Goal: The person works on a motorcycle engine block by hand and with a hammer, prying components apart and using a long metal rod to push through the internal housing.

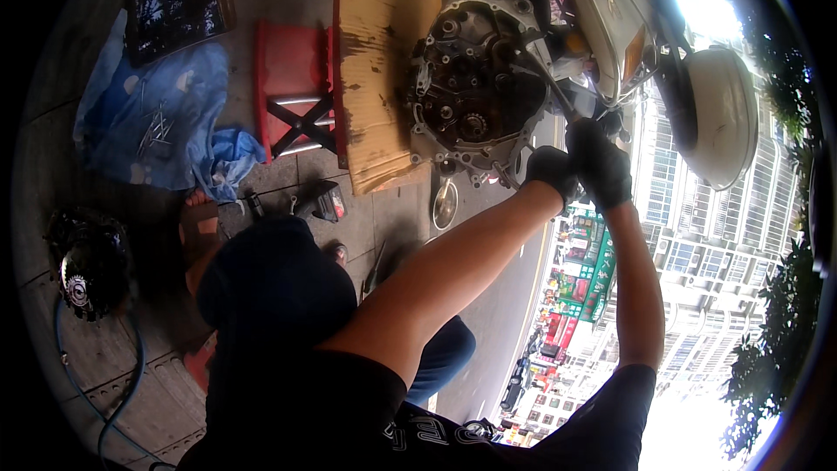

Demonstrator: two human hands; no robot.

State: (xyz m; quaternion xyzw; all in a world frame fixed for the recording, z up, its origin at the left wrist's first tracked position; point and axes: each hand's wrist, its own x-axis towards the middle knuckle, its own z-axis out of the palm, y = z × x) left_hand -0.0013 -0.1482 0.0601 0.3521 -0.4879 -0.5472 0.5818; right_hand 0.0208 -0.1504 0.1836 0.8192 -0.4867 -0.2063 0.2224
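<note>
An opened motorcycle engine, its dark inner cavity showing gears and bolt holes along a pale metal rim, sits at the upper middle. Against its right side slants a long metal-shafted tool. My right hand, in a black glove, is closed around the tool's lower end. Close beside it on the left, my left hand, also black-gloved, is curled near the engine's lower right edge. The left fingers are mostly hidden, so what they grip cannot be made out. Where the tool's far tip rests is hard to see.
Left of the engine stands a worn cardboard sheet by a red folding stand. A blue cloth carries loose bolts. A power tool, a removed cover and a hose lie on the paving. White bodywork overhangs.
</note>
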